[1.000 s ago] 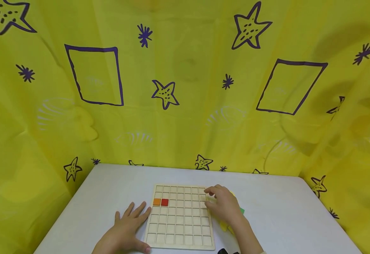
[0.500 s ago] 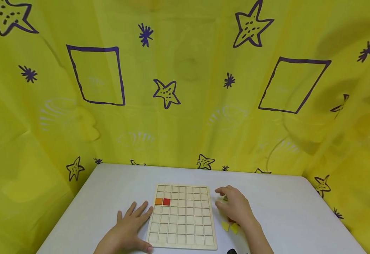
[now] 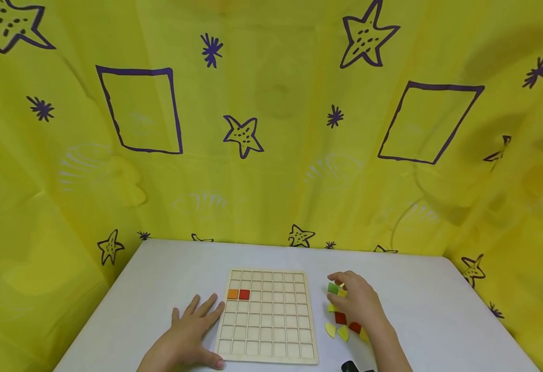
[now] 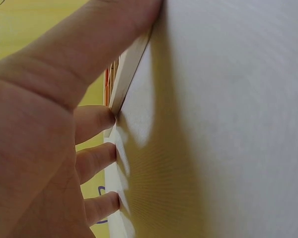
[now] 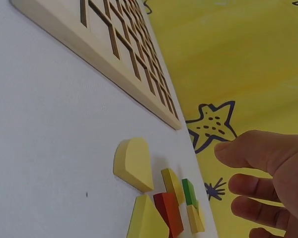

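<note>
A pale wooden grid board (image 3: 266, 319) lies on the white table. An orange square tile (image 3: 232, 294) and a red square tile (image 3: 244, 294) sit side by side in its left part. My left hand (image 3: 185, 333) is spread flat at the board's left edge, thumb by the near corner. Right of the board my right hand (image 3: 360, 299) hovers over loose pieces, thumb and fingers apart and gripping nothing visible. Around it lie a green piece (image 3: 333, 288), a red square piece (image 3: 340, 318) and a pale yellow rounded piece (image 5: 134, 163); the hand hides part of the pile.
More yellow pieces (image 3: 343, 334) and a dark red one (image 3: 355, 327) lie near the right forearm. A black object (image 3: 349, 366) shows at the bottom edge of the head view. A yellow curtain (image 3: 271, 196) with drawn stars surrounds the white table (image 3: 183, 263).
My right hand has moved from over the board's right edge rightward to the loose pieces, uncovering several of them. The left hand keeps its place at the board; both tiles stay put.
</note>
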Demonstrator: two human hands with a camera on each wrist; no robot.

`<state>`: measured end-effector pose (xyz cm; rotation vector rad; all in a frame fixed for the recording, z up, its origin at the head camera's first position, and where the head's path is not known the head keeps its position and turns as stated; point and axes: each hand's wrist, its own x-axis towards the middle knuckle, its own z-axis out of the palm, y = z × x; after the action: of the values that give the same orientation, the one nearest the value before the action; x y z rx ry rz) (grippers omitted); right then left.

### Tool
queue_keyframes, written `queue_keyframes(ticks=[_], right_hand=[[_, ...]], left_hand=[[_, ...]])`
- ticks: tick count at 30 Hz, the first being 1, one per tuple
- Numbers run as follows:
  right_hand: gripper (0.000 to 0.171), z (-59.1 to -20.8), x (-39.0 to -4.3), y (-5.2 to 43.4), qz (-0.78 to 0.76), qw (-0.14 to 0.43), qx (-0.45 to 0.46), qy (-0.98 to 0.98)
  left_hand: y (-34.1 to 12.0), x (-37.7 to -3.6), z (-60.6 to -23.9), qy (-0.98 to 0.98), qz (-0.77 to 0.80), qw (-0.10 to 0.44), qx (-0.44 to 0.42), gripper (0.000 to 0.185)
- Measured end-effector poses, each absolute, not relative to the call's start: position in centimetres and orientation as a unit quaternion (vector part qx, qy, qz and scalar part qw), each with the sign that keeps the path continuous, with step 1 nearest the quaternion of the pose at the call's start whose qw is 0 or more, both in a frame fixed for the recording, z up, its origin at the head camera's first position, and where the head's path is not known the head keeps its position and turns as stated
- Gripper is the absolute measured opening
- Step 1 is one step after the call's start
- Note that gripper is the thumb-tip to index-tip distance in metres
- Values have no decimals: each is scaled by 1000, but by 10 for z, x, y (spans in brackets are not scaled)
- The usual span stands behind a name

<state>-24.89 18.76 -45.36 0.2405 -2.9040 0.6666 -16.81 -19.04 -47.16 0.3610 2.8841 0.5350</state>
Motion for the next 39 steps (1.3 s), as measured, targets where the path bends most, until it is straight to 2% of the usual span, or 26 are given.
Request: queue_keyframes(ticks=[9,23,39], right_hand=[[37,-460,-254,200,217,48,44,-974],[36,-477,-259,209,233,41,26,-971],[31,-480,-257,201,190,46,72,-978]], left_hand=[[-191,-167,-471,972,180,90,124,115],[-190,-168,-470,970,188,97,117,114],[-191,-168,-469,971,181,92,124,115]])
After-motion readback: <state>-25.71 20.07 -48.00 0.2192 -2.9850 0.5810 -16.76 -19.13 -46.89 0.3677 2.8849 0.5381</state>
